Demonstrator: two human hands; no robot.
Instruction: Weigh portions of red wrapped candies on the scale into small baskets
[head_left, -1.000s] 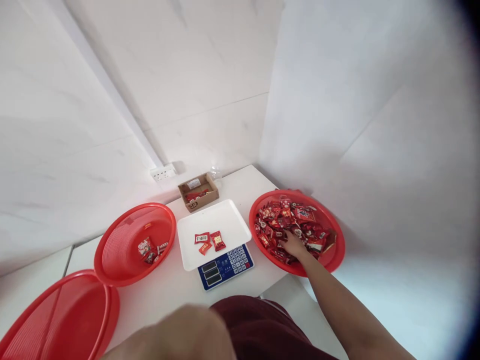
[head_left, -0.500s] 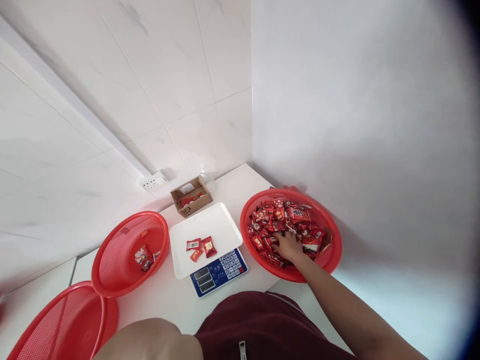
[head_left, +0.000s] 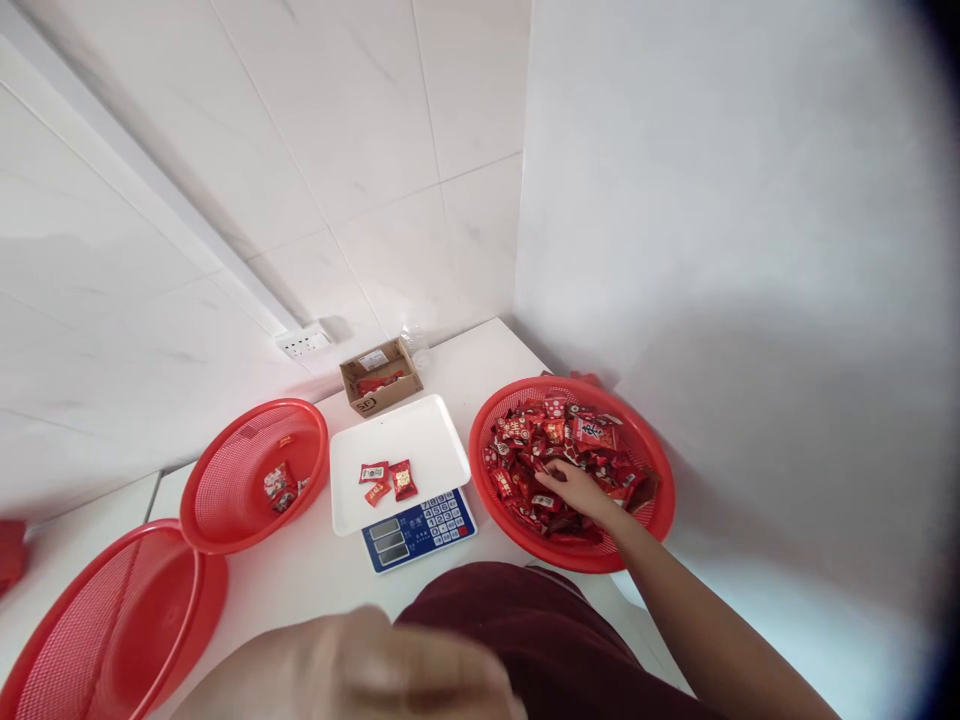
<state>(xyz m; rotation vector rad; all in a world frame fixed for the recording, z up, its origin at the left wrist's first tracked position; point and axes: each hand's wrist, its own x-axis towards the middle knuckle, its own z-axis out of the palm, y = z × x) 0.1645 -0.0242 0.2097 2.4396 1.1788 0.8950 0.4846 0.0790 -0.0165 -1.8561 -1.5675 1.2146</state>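
My right hand [head_left: 571, 486] is over the red basket [head_left: 660, 470] full of red-wrapped candies [head_left: 525, 430]. Its thumb and fingertips are pinched together at a small red packet, partly hidden by the fingers. My left hand [head_left: 420, 665] is blurred, large and close to the camera at the bottom edge; its fingers look bent, and whether it holds anything cannot be made out. Three red packets [head_left: 403, 480] lie on the white tray [head_left: 435, 430] of a scale with a blue keypad panel [head_left: 420, 530].
A red basket [head_left: 217, 450] with a few packets stands left of the scale, and another red basket [head_left: 142, 620] is nearer at lower left. Behind the tray are a small cardboard box [head_left: 382, 385] holding red items and a clear plastic object [head_left: 416, 345]. Walls bound the back and right.
My right hand has lifted slightly off the candies and its fingers have closed. My left hand has come further into view at the bottom. The camera view has shifted a little.
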